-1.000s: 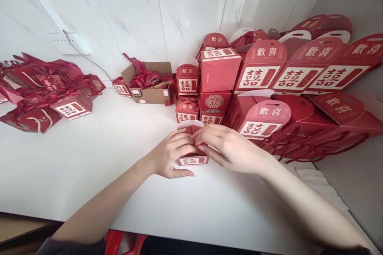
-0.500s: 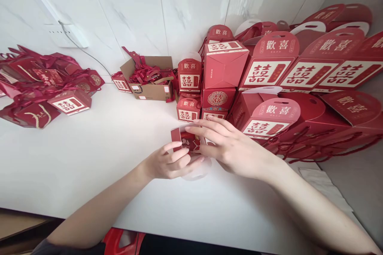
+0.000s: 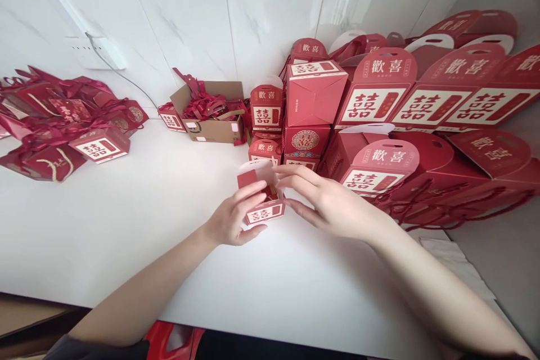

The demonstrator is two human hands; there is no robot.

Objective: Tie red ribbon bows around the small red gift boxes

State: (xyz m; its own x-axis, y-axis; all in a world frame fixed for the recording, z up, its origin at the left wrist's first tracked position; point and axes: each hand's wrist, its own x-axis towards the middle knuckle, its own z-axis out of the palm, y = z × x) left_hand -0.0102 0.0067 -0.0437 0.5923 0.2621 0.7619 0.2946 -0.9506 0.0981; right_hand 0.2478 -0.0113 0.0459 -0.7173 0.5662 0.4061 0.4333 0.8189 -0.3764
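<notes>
A small red gift box (image 3: 265, 212) with a white label panel stands on the white table, its top flaps up. Something dark red lies inside, partly hidden by fingers. My left hand (image 3: 236, 214) wraps round the box's left corner, its fingers over the red side flap and its thumb low in front. On the other side, my right hand (image 3: 323, 197) has its fingertips at the right and rear flaps, with the thumb by the front right corner. Fingers of both hands are bent around the box sides.
Stacked red gift boxes (image 3: 375, 107) fill the right and back right, with rope handles hanging forward. Behind stands a brown carton (image 3: 215, 130) of red ribbons. Ribboned red boxes (image 3: 101, 143) lie in a pile at the left. A cable runs down from a wall socket.
The front flap no longer hangs toward me, and the front label now shows. My left hand's fingers have shifted up over the left flap; my right hand has moved slightly down.
</notes>
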